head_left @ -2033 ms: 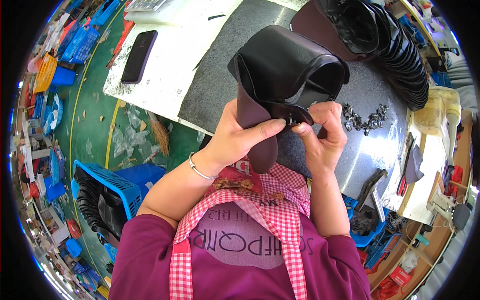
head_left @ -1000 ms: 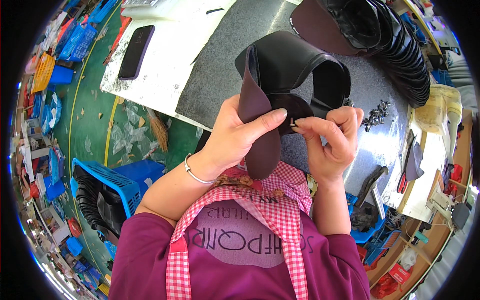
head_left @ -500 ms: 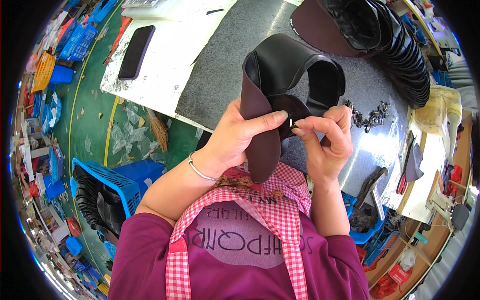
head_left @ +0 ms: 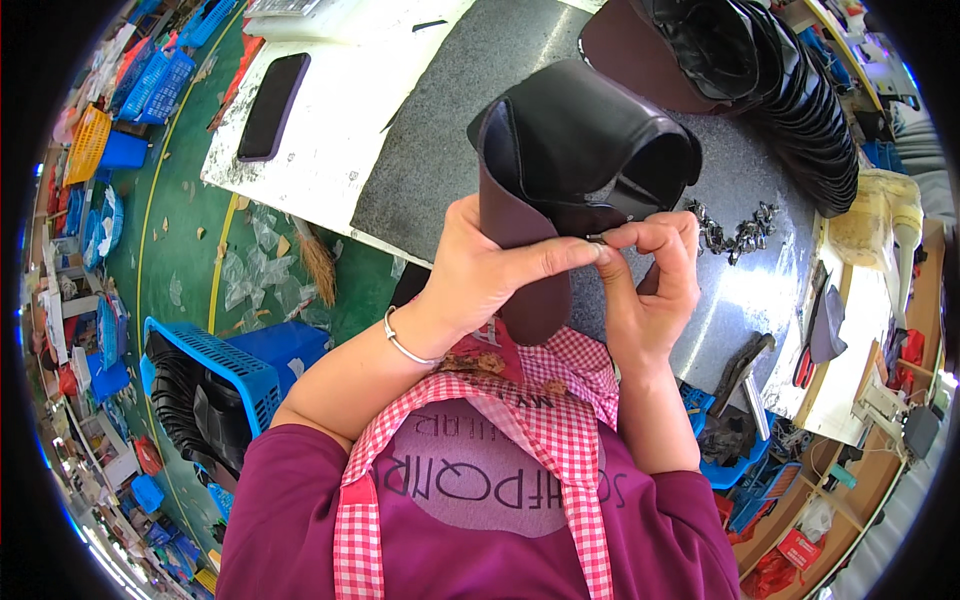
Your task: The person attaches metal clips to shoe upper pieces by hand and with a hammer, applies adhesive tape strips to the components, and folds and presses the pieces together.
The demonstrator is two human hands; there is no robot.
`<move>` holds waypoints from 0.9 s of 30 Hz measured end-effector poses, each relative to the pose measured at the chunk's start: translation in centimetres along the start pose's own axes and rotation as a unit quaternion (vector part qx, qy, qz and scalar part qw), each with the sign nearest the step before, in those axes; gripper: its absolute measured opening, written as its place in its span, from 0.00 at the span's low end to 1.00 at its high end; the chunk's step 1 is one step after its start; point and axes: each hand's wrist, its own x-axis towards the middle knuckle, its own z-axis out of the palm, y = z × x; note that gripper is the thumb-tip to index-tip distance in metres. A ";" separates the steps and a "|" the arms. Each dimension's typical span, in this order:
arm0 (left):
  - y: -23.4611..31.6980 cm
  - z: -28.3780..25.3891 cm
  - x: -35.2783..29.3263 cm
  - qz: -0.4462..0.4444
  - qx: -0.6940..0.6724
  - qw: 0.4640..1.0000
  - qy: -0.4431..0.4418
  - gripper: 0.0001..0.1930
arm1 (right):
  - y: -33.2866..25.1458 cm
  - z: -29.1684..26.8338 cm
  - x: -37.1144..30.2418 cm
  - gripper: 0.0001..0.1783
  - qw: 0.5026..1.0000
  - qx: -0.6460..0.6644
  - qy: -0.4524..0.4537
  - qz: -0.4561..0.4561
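A black leather-look cap [head_left: 585,125] with a dark brown underside [head_left: 530,300] is held up in front of me, its open ring tilted to the right. My left hand [head_left: 490,262] grips its lower left part, the thumb stretched across toward the other hand. With thumb and forefinger, my right hand [head_left: 655,275] pinches a small metal clip [head_left: 595,238] at the cap's edge, against the left thumb's tip. Fingers hide most of the clip. Right of my right hand, a loose pile of small metal clips [head_left: 738,232] lies on the grey table mat [head_left: 440,150].
A long nested stack of black caps [head_left: 800,120] runs along the table's far right. A dark phone [head_left: 274,106] lies on the white board [head_left: 335,150] at left. Below the table's left edge stands a blue basket [head_left: 215,345] of black pieces, near a broom [head_left: 318,265].
The cap has tilted and its opening has narrowed. My left thumb has moved right to meet the right fingertips, which now cover most of the metal clip.
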 end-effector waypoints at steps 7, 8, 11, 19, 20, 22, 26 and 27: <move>-0.1 -0.6 0.7 -0.097 -0.147 0.983 0.052 0.13 | 0.3 0.1 0.8 0.19 0.997 -0.065 -0.019 -0.039; -0.3 -0.7 0.7 -0.123 -0.182 0.973 0.067 0.13 | 0.5 0.1 0.6 0.19 0.997 -0.067 -0.017 -0.037; -0.7 -0.9 1.1 -0.118 -0.199 0.970 0.076 0.12 | 0.7 0.4 0.3 0.20 0.997 -0.071 -0.034 -0.018; 1.1 -0.6 0.7 -0.108 -0.164 0.976 0.097 0.12 | 0.0 1.2 0.7 0.11 0.996 -0.071 -0.041 -0.028; 1.0 -0.8 0.5 -0.105 -0.163 0.975 0.110 0.12 | -0.3 1.2 0.8 0.11 0.995 -0.079 -0.056 -0.024; 0.7 -0.7 0.5 -0.100 -0.160 0.975 0.120 0.12 | -0.6 1.1 1.0 0.10 0.993 -0.093 -0.074 -0.022; 1.0 -0.4 0.0 -0.082 -0.172 0.975 0.114 0.13 | -1.4 0.8 1.1 0.10 0.992 -0.095 -0.078 -0.042; 1.2 -0.5 -0.1 -0.076 -0.165 0.978 0.107 0.13 | -1.7 0.7 1.2 0.10 0.990 -0.102 -0.083 -0.050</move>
